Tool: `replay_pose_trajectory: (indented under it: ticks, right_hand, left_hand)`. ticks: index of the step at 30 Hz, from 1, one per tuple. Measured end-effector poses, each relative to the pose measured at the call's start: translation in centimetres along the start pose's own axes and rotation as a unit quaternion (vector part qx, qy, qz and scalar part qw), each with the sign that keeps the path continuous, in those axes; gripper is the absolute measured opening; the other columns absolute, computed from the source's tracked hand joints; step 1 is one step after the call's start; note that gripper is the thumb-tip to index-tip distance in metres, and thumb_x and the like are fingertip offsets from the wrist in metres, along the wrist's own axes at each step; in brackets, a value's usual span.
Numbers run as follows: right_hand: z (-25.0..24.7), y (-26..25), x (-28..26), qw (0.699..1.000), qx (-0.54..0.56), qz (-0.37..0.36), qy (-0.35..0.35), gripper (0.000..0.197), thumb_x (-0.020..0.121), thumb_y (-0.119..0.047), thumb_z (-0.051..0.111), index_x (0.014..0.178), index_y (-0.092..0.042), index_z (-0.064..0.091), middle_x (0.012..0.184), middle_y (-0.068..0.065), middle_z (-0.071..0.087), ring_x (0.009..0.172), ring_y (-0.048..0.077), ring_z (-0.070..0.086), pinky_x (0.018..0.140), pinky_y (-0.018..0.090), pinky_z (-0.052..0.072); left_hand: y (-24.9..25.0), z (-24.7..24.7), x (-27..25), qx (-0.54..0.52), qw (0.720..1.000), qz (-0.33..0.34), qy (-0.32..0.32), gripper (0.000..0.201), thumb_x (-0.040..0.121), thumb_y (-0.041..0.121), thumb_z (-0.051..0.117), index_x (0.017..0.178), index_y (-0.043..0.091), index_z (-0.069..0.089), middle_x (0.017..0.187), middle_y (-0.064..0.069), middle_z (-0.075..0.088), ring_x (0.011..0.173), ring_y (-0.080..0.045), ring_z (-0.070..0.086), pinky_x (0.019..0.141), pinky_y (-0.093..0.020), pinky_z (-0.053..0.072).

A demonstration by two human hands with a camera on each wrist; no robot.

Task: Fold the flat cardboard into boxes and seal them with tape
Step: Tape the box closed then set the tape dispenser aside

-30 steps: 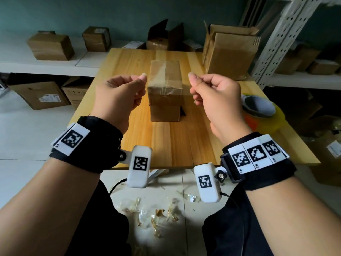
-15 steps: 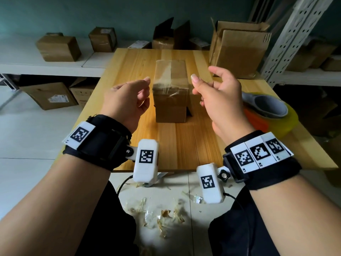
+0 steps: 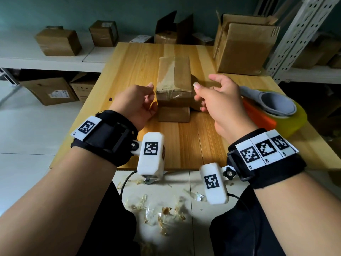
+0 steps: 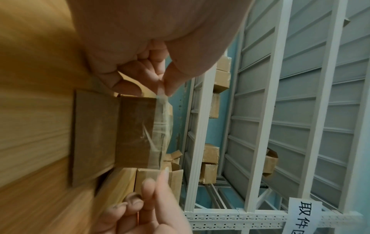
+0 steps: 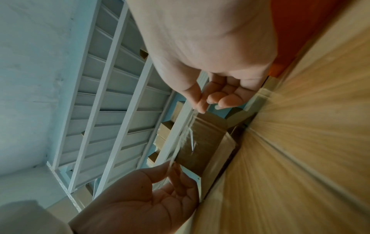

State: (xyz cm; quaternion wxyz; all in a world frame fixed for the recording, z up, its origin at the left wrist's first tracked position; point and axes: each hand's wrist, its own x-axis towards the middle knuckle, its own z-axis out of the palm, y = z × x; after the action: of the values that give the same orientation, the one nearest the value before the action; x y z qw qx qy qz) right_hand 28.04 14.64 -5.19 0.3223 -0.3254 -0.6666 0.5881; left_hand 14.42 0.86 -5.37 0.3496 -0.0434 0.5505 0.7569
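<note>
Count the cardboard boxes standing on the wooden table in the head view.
2: the small taped box at the table's middle, between both hands, and the big open box at its far right corner. Boxes behind sit on shelves.

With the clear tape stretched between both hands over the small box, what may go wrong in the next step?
1. The clear tape strip already shows wrinkles near the box edge, so it may stick to itself or set down creased.
2. The left hand and right hand pinch only the strip's ends; one slip may drop it crooked across the small box.
3. Nothing holds the box on the table, so pressing the strip down may shift it.
</note>
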Motion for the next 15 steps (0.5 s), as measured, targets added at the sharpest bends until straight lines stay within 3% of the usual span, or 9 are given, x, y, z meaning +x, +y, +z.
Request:
replay_pose_trajectory:
  ticks: [3,9,12,15]
  right_hand:
    - [0.00,0.29,0.13,1.000,-0.012,0.022,-0.009,0.056,0.100,-0.017,0.073,0.150,-0.020,0.049,0.083,-0.001,0.072,0.067,0.002,0.062,0.061,0.021,0.053]
    - [-0.22,0.77,0.49,0.998,-0.012,0.061,-0.026,0.056,0.100,-0.014,0.072,0.151,-0.022,0.051,0.092,0.006,0.073,0.067,0.005,0.062,0.058,0.020,0.053]
    - [-0.37,0.83,0.65,0.997,-0.006,0.070,-0.038,0.054,0.101,-0.014,0.071,0.150,-0.022,0.052,0.087,0.005,0.073,0.065,0.007,0.064,0.055,0.019,0.052]
    - [-0.36,1.05,0.86,0.996,0.001,0.078,-0.049,0.050,0.100,-0.015,0.072,0.148,-0.021,0.056,0.082,0.004,0.073,0.064,0.010,0.069,0.057,0.022,0.055]
  left_hand:
    - [-0.31,0.34,-0.04,-0.003,1.000,-0.025,0.009,0.012,0.102,0.006,0.062,0.092,0.010,0.065,0.053,0.004,0.052,0.046,-0.005,0.050,0.060,-0.020,0.050]
    - [-0.40,0.52,0.50,0.042,0.999,-0.015,0.029,0.003,0.100,0.007,0.067,0.098,0.009,0.066,0.063,0.001,0.057,0.043,-0.006,0.056,0.049,-0.020,0.052]
    - [-0.59,0.73,0.69,0.091,0.993,0.032,0.061,0.015,0.095,0.012,0.077,0.104,0.011,0.066,0.050,0.002,0.058,0.041,-0.009,0.055,0.048,-0.022,0.053]
    - [-0.89,0.95,0.40,0.111,0.989,0.078,0.068,0.017,0.095,0.015,0.077,0.089,0.013,0.062,0.052,0.000,0.057,0.041,-0.011,0.053,0.050,-0.024,0.055]
